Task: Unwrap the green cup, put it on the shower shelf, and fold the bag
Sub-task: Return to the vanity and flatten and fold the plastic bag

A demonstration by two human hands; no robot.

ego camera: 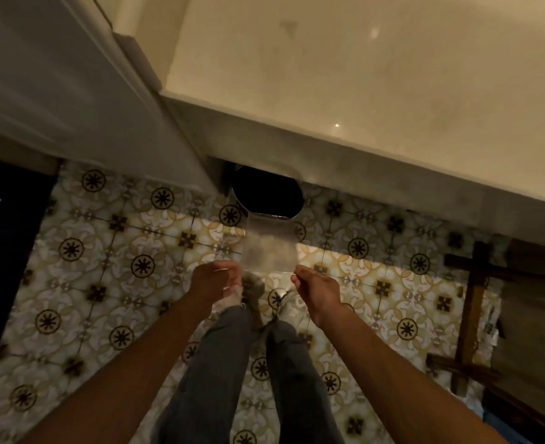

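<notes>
Looking straight down from the head camera, I see my two bare forearms reaching forward over grey trouser legs point(226, 363) and pale shoes point(253, 291) planted on a patterned tile floor point(111, 261). My left hand point(215, 280) is closed in a pinch on the near left corner of a clear plastic bag point(269, 251). My right hand point(317, 288) is closed the same way on the near right corner. The two hands are apart, so the near edge of the bag is stretched taut between them.

The bag is thin and see-through, slightly cloudy, with the floor tiles showing through it. It extends flat away from me above the floor. Motion blur softens it, and I cannot tell whether it is folded.

To either side of my feet the floor is open. A dark panel point(5, 267) borders it on the left. On the right stands a dark wooden frame point(471, 302).

Just beyond the far end of the bag is a round bin point(266, 197) with a dark opening, tucked partly under the edge of a pale stone counter point(376, 91) that crosses the upper picture diagonally. A white door frame point(82, 84) rises at upper left.
</notes>
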